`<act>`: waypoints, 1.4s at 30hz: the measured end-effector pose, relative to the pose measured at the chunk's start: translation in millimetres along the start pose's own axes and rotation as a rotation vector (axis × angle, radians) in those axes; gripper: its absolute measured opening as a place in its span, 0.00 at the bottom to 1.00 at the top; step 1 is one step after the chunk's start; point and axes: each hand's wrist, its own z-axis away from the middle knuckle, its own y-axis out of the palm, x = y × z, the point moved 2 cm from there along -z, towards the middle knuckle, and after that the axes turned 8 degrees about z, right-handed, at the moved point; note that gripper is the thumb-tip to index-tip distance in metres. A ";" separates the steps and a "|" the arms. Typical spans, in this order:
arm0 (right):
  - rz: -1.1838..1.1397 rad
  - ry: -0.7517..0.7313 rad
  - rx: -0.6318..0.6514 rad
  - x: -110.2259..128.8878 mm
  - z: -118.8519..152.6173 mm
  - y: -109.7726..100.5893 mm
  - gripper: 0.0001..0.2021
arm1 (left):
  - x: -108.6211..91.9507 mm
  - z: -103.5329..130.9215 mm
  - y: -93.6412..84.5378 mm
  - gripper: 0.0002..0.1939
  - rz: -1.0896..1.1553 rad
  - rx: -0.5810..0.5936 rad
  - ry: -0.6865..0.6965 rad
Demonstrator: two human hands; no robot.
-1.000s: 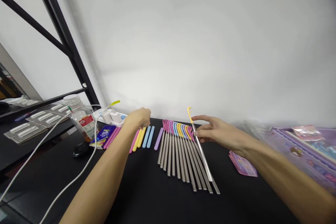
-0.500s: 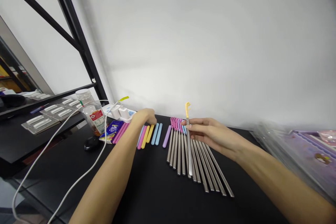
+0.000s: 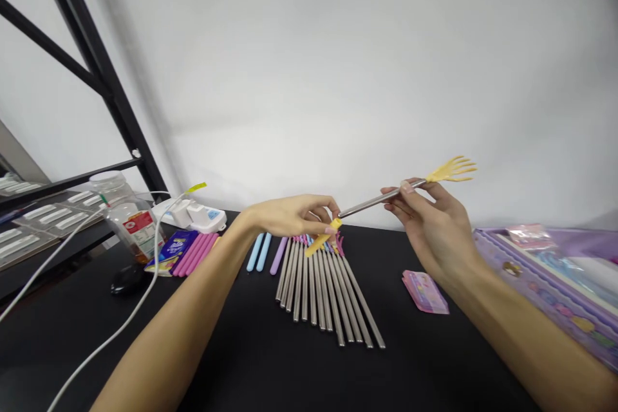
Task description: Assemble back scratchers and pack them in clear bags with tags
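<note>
My right hand (image 3: pixel 432 222) pinches the metal rod of a back scratcher (image 3: pixel 369 203), whose yellow claw-shaped head points to the right. Between the fingers of my left hand (image 3: pixel 292 215) is a yellow handle grip (image 3: pixel 316 245), tilted down to the left. The rod's bare end is close to the top of this grip; whether they touch I cannot tell. Below both hands, several steel back scratcher rods (image 3: pixel 333 296) lie fanned out, with pink and purple heads toward the wall. Left of them are a purple grip (image 3: pixel 279 256) and two light blue grips (image 3: pixel 259 252).
Pink grips (image 3: pixel 196 253) lie by a purple packet (image 3: pixel 179 244). A power strip (image 3: pixel 210 219), a clear jar (image 3: pixel 135 225), a black mouse (image 3: pixel 128 279) and a white cable (image 3: pixel 140 318) are at left. Pink cards (image 3: pixel 425 292) and a purple box (image 3: pixel 535 290) are at right.
My left hand has picked up a yellow grip from the row and moved right. My right hand has lifted the yellow-headed back scratcher off the rods and turned it nearly level. The view has shifted right.
</note>
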 end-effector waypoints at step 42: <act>0.428 0.391 0.446 -1.0 -9.1 -23.8 0.15 | 8.2 -30.5 17.7 0.07 -0.579 -0.532 0.346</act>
